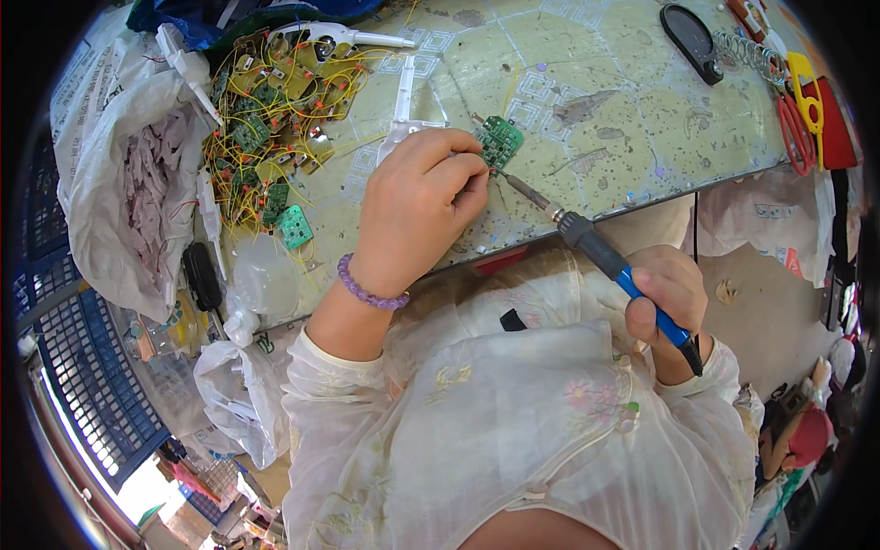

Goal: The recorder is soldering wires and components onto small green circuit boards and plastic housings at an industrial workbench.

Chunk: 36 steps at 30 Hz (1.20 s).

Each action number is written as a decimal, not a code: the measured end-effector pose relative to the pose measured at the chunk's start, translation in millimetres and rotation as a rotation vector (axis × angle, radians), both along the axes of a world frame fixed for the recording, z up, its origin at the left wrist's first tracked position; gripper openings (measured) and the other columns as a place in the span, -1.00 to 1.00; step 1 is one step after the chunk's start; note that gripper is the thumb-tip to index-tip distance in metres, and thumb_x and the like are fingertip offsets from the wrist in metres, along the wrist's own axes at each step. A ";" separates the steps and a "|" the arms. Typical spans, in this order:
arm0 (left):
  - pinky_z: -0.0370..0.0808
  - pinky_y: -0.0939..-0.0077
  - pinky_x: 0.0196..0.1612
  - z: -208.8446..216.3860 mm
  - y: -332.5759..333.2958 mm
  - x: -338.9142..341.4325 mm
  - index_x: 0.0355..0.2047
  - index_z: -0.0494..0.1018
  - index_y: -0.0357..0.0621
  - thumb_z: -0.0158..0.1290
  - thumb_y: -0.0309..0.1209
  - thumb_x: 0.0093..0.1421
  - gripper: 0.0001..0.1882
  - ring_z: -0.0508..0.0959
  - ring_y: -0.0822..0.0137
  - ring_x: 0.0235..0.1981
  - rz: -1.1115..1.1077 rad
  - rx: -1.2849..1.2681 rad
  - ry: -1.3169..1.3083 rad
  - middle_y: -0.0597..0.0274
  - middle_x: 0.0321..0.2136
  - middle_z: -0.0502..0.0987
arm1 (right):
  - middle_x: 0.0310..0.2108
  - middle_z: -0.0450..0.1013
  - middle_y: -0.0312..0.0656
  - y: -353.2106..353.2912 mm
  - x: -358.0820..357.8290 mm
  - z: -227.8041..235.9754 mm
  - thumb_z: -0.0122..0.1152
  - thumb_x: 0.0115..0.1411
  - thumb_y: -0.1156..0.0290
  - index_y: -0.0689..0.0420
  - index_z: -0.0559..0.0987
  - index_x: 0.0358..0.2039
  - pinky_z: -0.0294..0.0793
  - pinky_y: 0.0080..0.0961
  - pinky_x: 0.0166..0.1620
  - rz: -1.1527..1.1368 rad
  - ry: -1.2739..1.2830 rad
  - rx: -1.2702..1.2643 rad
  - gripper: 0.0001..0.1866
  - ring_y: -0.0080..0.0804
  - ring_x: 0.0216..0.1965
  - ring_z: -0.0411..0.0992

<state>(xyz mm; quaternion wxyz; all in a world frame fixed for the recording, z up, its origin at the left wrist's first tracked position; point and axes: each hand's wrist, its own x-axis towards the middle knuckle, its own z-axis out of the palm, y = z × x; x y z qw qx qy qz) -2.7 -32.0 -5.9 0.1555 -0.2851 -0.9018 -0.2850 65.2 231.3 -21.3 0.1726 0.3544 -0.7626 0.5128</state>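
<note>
My left hand [426, 197] is closed in a pinch at the near edge of a small green circuit board [500, 142]. Whether the fingers grip the board itself or a thin wire beside it is hidden. A purple bead bracelet [367, 290] circles that wrist. In my right hand [674, 291] is a soldering iron [591, 244] with a blue and black handle, held near its rear end. Its metal tip points up and left, reaching the board's near edge close to my left fingertips. Just beyond my left hand lies a white plastic housing [403, 101].
Left on the table lies a heap of circuit boards with yellow wires [275, 119], beside a white plastic sack [96, 174]. At the far right are a coiled-spring iron stand [747, 50], yellow-handled cutters [807, 96] and red-handled pliers [796, 137]. The table's near edge [632, 206] runs below the iron.
</note>
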 end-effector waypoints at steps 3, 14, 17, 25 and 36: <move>0.47 0.40 -0.34 2.5 1.6 0.4 -0.53 0.46 -0.19 0.17 -0.59 -0.15 -0.86 0.51 0.21 -0.37 0.001 0.000 -0.002 0.25 -0.39 0.51 | -0.50 0.44 -0.12 0.4 1.5 3.7 0.15 0.12 0.44 0.21 0.39 -0.16 0.42 -0.37 -0.52 -0.014 0.023 0.024 -0.72 -0.20 -0.56 0.44; 0.47 0.44 -0.35 1.8 1.2 2.2 -0.51 0.48 -0.21 0.18 -0.61 -0.15 -0.85 0.52 0.20 -0.39 0.014 -0.002 -0.024 0.22 -0.37 0.53 | -0.58 0.43 -0.15 -11.8 -6.6 8.2 0.10 0.06 0.47 0.27 0.42 -0.30 0.39 -0.47 -0.62 -0.001 0.240 0.070 -0.80 -0.32 -0.66 0.39; 0.47 0.43 -0.34 1.8 1.1 2.4 -0.51 0.48 -0.21 0.18 -0.60 -0.15 -0.86 0.52 0.20 -0.38 0.013 -0.006 -0.017 0.22 -0.37 0.53 | -0.60 0.42 -0.17 -14.1 -8.4 10.4 0.09 0.05 0.48 0.28 0.42 -0.31 0.38 -0.49 -0.65 0.000 0.276 0.074 -0.81 -0.35 -0.68 0.37; 0.48 0.40 -0.33 2.3 2.4 2.7 -0.53 0.47 -0.20 0.16 -0.58 -0.13 -0.89 0.52 0.21 -0.37 0.013 -0.013 0.000 0.23 -0.39 0.51 | -0.61 0.40 -0.18 -16.4 -10.5 11.7 0.09 0.03 0.46 0.27 0.42 -0.32 0.31 -0.52 -0.68 0.015 0.338 0.088 -0.80 -0.39 -0.71 0.33; 0.48 0.39 -0.32 2.7 2.7 2.4 -0.53 0.45 -0.19 0.15 -0.58 -0.13 -0.88 0.51 0.20 -0.36 0.016 -0.014 -0.007 0.23 -0.39 0.51 | -0.57 0.41 -0.17 -14.9 -5.6 3.3 0.12 0.00 0.45 0.24 0.44 -0.35 0.32 -0.53 -0.66 0.009 0.339 0.082 -0.81 -0.38 -0.66 0.36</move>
